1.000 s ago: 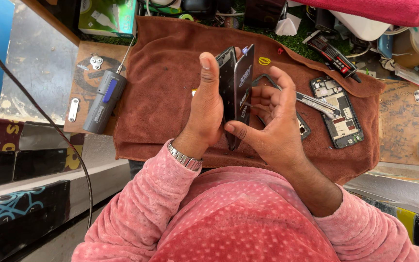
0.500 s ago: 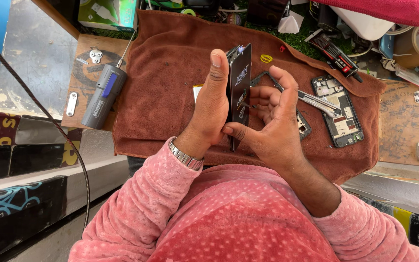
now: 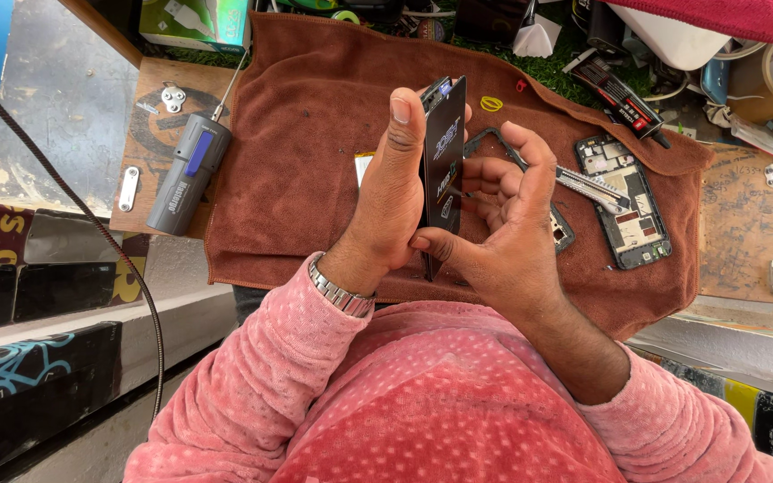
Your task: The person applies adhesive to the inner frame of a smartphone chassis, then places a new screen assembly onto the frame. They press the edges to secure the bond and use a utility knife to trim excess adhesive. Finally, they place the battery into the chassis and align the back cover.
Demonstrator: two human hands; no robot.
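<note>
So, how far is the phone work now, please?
Done: an opened phone body with bare circuit boards lies on the brown towel, a utility knife beside it. In hand: the left hand and right hand hold a black phone panel on edge, both in a closed grip. Left: panel and body are not yet joined.

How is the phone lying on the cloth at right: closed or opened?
Opened: the phone lies back-off on the brown cloth, its circuit board exposed.
</note>
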